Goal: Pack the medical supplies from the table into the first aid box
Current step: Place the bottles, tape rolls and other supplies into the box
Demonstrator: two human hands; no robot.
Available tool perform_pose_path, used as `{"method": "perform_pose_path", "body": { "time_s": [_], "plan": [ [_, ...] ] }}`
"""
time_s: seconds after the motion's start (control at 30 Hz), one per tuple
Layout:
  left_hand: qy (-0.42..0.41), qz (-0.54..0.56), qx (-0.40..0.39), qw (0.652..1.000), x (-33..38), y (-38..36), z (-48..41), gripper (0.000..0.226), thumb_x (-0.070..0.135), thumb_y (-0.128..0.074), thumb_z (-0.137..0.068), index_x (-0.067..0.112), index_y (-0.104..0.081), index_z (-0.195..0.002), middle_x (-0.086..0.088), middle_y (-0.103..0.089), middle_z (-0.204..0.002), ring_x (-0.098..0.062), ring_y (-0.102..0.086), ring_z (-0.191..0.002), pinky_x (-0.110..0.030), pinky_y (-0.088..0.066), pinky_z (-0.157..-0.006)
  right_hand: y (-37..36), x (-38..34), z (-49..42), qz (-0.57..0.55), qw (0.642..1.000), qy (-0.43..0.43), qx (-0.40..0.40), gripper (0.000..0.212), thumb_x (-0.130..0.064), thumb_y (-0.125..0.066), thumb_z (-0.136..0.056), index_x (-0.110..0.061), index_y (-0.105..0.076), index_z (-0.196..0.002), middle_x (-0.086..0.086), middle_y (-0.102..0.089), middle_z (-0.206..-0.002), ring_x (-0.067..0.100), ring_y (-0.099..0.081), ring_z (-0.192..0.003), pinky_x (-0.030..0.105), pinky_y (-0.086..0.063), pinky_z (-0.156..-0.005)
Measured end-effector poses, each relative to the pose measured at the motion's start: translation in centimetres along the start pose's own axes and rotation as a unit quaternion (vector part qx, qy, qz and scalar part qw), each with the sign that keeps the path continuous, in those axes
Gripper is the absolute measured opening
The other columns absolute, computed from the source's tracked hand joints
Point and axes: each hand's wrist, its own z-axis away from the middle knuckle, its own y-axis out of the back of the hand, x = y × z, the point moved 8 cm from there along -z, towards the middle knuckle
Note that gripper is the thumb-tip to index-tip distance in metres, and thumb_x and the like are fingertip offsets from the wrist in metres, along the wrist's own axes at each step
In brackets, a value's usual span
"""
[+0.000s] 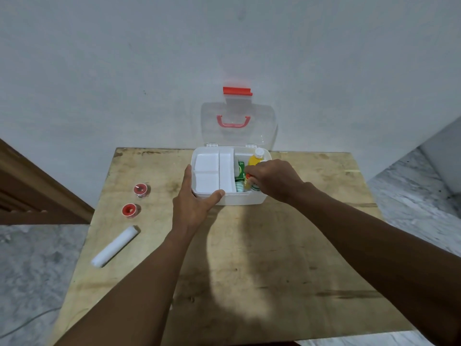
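First aid box (245,199): white, lid (238,126) up against the wall, at the far middle of the wooden table (249,258).

Left hand (193,203): spread wide, clasping the box's near-left corner, thumb along the front rim.

Right hand (273,179): inside the box's right compartment, fingers closed round a small orange-capped bottle (247,182).

In the box: yellow bottle (256,158) with white cap, just beyond the right hand; green packet (240,168); white tray (214,173) on the left.

On the table, well left of the hands: two red tape rolls (140,189) (129,210), white gauze roll (116,245).
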Motion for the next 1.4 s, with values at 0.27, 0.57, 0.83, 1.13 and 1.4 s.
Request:
{"method": "perform_pose_path", "body": {
  "time_s": [0.27, 0.57, 0.83, 1.13, 1.4],
  "plan": [
    [0.004, -0.008, 0.0, 1.0, -0.3, 0.0, -0.1, 0.093, 0.048, -0.082, -0.072, 0.036, -0.031, -0.148, 0.012, -0.06, -0.129, -0.015, -0.059, -0.112, -0.032, -0.054, -0.09, -0.8, -1.3, -1.2, 0.063, 0.997, 0.019, -0.046, 0.027, -0.001, -0.085, -0.045, -0.013, -0.063, -0.053, 0.007, -0.054, -0.046, 0.028, -0.052, -0.036, 0.021, -0.033, -0.043],
    [0.0, 0.004, -0.001, 1.0, -0.2, 0.0, -0.1, 0.092, 0.047, -0.083, -0.072, 0.034, -0.031, -0.148, 0.012, -0.059, -0.129, -0.012, -0.058, -0.112, -0.028, -0.055, -0.088, 0.6, -2.5, -1.9, 0.078, 0.997, 0.017, 0.023, 0.034, -0.002, -0.092, -0.037, -0.006, -0.068, -0.061, 0.009, -0.053, -0.042, 0.026, -0.05, -0.032, 0.019, -0.037, -0.038],
    [0.002, 0.009, 0.002, 1.0, -0.1, 0.0, 0.0, 0.091, 0.045, -0.083, -0.072, 0.034, -0.032, -0.147, 0.014, -0.06, -0.126, -0.01, -0.058, -0.109, -0.015, -0.048, -0.079, 0.2, -3.3, -2.3, 0.058, 0.998, -0.005, 0.017, 0.04, 0.003, -0.084, -0.02, -0.014, -0.055, -0.042, 0.004, -0.048, -0.037, 0.022, -0.045, -0.029, 0.015, -0.023, -0.045],
    [0.004, -0.002, 0.003, 1.0, -0.3, -0.1, -0.1, 0.093, 0.048, -0.083, -0.072, 0.033, -0.031, -0.147, 0.012, -0.059, -0.128, -0.012, -0.058, -0.111, -0.033, -0.056, -0.09, -0.2, -3.7, -3.0, 0.043, 0.999, -0.005, 0.027, 0.043, 0.003, -0.087, -0.021, -0.016, -0.053, -0.04, 0.002, -0.047, -0.036, 0.019, -0.043, -0.029, 0.015, -0.023, -0.045],
    [0.004, 0.001, 0.001, 1.0, -0.1, 0.0, 0.0, 0.091, 0.044, -0.083, -0.073, 0.034, -0.032, -0.147, 0.014, -0.059, -0.126, -0.009, -0.057, -0.108, -0.026, -0.053, -0.086, 0.4, -3.5, -2.0, 0.032, 0.999, -0.002, 0.023, 0.036, -0.002, -0.09, -0.03, -0.014, -0.06, -0.045, 0.005, -0.055, -0.04, 0.023, -0.052, -0.032, 0.015, -0.035, -0.038]
  ]
}}
